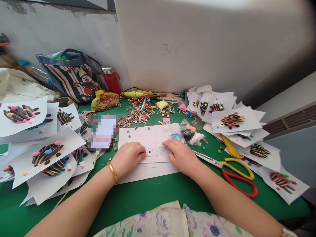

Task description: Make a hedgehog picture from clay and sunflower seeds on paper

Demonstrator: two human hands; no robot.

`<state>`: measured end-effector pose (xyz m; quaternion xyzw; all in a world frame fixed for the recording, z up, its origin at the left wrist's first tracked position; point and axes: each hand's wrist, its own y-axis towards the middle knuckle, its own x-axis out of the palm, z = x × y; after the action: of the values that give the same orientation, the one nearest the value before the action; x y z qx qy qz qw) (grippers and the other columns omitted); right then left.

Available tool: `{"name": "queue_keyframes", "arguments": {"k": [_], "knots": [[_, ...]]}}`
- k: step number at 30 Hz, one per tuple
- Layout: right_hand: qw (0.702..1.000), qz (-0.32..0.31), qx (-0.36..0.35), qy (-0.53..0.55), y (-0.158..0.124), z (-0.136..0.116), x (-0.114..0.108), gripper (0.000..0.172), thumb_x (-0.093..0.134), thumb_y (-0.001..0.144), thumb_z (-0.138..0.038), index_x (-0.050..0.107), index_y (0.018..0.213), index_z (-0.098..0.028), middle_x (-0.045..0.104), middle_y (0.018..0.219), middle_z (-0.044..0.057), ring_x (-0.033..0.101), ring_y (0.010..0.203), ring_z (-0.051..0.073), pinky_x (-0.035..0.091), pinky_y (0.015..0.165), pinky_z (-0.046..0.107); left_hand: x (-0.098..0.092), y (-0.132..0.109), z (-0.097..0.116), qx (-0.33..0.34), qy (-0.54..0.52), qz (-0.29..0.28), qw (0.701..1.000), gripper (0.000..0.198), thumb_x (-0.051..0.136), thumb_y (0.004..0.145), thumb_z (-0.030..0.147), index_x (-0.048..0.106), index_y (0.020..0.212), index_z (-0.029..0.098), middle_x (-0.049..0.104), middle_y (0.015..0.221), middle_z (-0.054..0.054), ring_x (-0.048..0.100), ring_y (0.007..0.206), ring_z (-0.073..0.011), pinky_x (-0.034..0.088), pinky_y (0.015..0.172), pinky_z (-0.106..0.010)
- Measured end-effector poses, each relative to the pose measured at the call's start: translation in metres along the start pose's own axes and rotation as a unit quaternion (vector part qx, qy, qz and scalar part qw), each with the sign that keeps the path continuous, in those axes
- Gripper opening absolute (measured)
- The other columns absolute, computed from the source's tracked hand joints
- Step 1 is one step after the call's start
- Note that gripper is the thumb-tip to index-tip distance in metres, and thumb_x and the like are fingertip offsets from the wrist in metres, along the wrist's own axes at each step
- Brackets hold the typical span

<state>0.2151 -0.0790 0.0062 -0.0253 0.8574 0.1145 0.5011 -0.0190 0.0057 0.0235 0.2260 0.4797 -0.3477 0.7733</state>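
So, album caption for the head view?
Left hand and right hand framing a dotted drawing on white paper, scissors nearby.

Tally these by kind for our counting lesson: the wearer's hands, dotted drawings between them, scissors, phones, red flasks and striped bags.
Hands: 2 (left hand, right hand)
Dotted drawing: 1
Scissors: 1 pair
Phone: 1
Red flask: 1
Striped bag: 1
Total: 7

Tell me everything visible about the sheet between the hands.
The sheet looks like white paper, lying flat over more paper. Its lower half bears a drawing, with a white piece and black dot at its left end. Green balls lie on its upper part. The left hand and right hand seem to touch it.
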Motion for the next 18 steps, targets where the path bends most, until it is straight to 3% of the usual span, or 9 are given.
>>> {"name": "queue_keyframes", "arguments": {"k": [4, 9, 18], "knots": [[1.0, -0.003, -0.001, -0.002, 0.0, 0.0, 0.0, 0.05, 0.044, 0.077, 0.0, 0.062, 0.12, -0.015, 0.064, 0.121, 0.011, 0.057, 0.115, 0.025, 0.047, 0.101, 0.04, -0.006, -0.001, -0.005, -0.001, -0.022, -0.006, 1.0, 0.021, 0.052, 0.091, 0.023, 0.073, 0.089, 0.023, 0.07, 0.088, -0.003, 0.064, 0.083, -0.0189, 0.048, 0.076, -0.03], [1.0, -0.009, 0.003, -0.001, 0.0, -0.001, -0.001, 0.05, 0.044, 0.076, 0.0, 0.062, 0.121, -0.014, 0.064, 0.122, 0.011, 0.057, 0.115, 0.025, 0.047, 0.102, 0.04, -0.016, -0.006, -0.009, 0.003, 0.014, -0.018, 1.0, 0.02, 0.056, 0.087, 0.019, 0.076, 0.089, 0.023, 0.069, 0.092, -0.003, 0.064, 0.085, -0.0181, 0.048, 0.08, -0.029], [1.0, -0.012, 0.01, 0.0, 0.002, -0.003, -0.004, 0.051, 0.044, 0.075, 0.001, 0.062, 0.119, -0.016, 0.065, 0.121, 0.01, 0.057, 0.115, 0.024, 0.048, 0.101, 0.04, -0.018, -0.009, 0.003, 0.035, 0.069, -0.066, 0.995, 0.028, 0.054, 0.089, 0.017, 0.078, 0.099, 0.028, 0.069, 0.097, -0.004, 0.063, 0.09, -0.0204, 0.048, 0.08, -0.032]]}}
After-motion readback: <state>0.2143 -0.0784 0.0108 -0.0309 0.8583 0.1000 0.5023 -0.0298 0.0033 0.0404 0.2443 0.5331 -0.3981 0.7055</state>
